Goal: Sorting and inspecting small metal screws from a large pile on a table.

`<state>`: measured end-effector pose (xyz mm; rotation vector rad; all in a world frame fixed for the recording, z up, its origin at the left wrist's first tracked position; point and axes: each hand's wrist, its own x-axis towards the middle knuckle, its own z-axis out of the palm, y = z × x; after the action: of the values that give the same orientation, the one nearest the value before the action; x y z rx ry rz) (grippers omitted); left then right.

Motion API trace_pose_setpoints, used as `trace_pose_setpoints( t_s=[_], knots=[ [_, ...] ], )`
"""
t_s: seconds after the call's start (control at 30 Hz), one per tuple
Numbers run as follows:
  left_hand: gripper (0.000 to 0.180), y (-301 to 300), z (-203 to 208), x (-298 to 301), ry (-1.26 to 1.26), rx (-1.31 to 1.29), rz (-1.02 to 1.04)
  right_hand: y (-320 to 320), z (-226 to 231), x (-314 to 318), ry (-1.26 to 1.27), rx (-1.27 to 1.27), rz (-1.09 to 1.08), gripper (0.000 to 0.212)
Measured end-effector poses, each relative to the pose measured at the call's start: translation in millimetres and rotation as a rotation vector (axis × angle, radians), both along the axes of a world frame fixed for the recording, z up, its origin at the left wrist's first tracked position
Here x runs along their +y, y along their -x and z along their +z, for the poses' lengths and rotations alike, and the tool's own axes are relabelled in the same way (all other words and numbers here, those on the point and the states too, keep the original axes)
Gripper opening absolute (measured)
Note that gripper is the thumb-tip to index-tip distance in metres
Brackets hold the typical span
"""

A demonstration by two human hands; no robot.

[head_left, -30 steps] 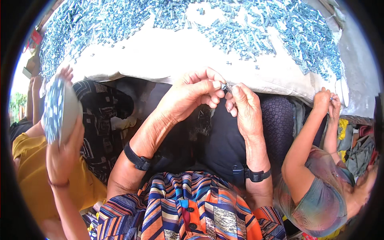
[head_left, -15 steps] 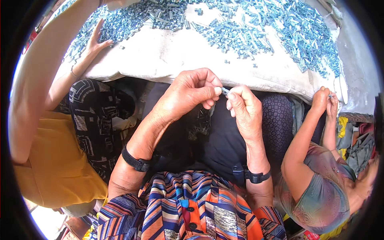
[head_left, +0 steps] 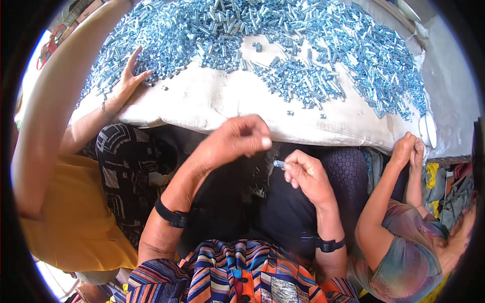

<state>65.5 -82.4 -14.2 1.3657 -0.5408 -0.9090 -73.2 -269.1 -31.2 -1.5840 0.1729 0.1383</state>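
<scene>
My right hand pinches a small shiny metal sleeve between thumb and fingers, over my dark-clothed lap. The sleeve's free end sticks out to the left. To its upper left, apart from it, my left hand is closed, with the thumb pressed against the curled fingers near the table's front edge. Whatever may sit in that pinch is hidden. Beyond both hands, a large heap of small silvery-blue metal parts, some long and some short, is spread over the pale cloth on the table.
At my left, a person in a mustard top has a spread hand by the heap, and a raised arm crosses the view. At my right, another person's hands meet near the table edge, beside white oval objects.
My hands have moved apart; the right one has come down with the sleeve, which both touched before. The view has shifted, showing more of the heap.
</scene>
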Motion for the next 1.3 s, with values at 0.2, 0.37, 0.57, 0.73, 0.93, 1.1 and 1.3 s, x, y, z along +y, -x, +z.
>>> trace_pose_setpoints(
  t_s=[0.2,0.37,0.57,0.73,0.93,1.1,1.3],
  knots=[
    [0.011,-66.0,-15.3,-13.7,-0.315,-0.529,0.421,-20.5,16.9,-14.8,0.22,-0.049,-0.089,0.012],
    [0.016,-95.3,-36.9,-41.0,-0.44,-1.031,0.547,-100.6,27.0,-12.1,0.492,-0.257,-0.189,0.01],
    [0.011,-101.0,-30.7,-71.8,-0.585,-1.106,0.558,-202.5,10.3,-25.9,1.019,-0.698,-0.192,0.01],
    [0.013,-101.8,-34.7,-65.3,-0.637,-1.133,0.566,-232.6,3.3,-21.3,1.376,-0.404,-0.05,0.013],
    [0.022,-102.0,-33.1,-56.6,-0.665,-1.094,0.553,-222.3,3.1,-25.8,1.326,-0.49,-0.153,0.012],
    [0.026,-102.6,-27.8,-68.1,-0.643,-1.113,0.517,-179.2,16.3,-21.4,0.811,-0.406,-0.265,0.011],
    [0.018,-104.1,-27.0,-69.8,-0.662,-1.103,0.487,-126.2,20.1,-17.9,0.059,-0.185,-0.268,0.025]
  ],
)
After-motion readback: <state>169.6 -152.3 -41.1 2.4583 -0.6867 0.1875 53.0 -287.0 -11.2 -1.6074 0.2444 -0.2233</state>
